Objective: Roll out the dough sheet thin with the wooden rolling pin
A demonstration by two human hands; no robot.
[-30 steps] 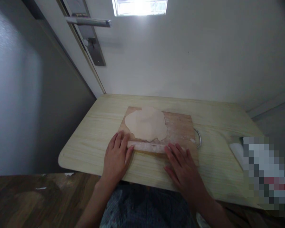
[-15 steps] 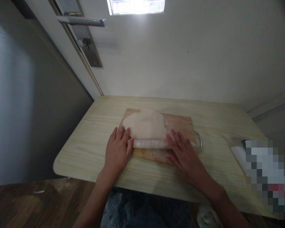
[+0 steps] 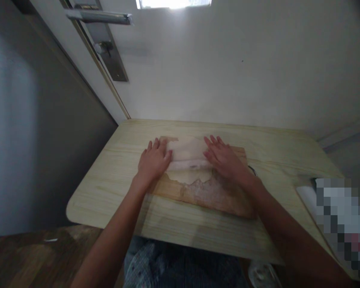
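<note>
A flat sheet of dough (image 3: 188, 147) lies on a wooden cutting board (image 3: 204, 196) dusted with flour near its front. Across the dough rests a pale rolling pin (image 3: 187, 165), its ends covered by my hands. My left hand (image 3: 155, 159) is over the left end, fingers stretched forward. Over the right end lies my right hand (image 3: 223, 157), palm down with its fingers extended. Neither hand is wrapped round the pin. A ragged edge of dough shows in front of the pin.
The board lies on a light wood-grain table (image 3: 108, 176) against a white door (image 3: 198, 80) with a metal handle (image 3: 100, 17). A blurred-out packet (image 3: 345, 216) sits at the table's right. The board's metal ring (image 3: 252, 170) sticks out on its right side.
Both hands have moved forward with the rolling pin, from the dough's front edge to about its middle. More of the board's floury front now shows. The camera view has shifted slightly.
</note>
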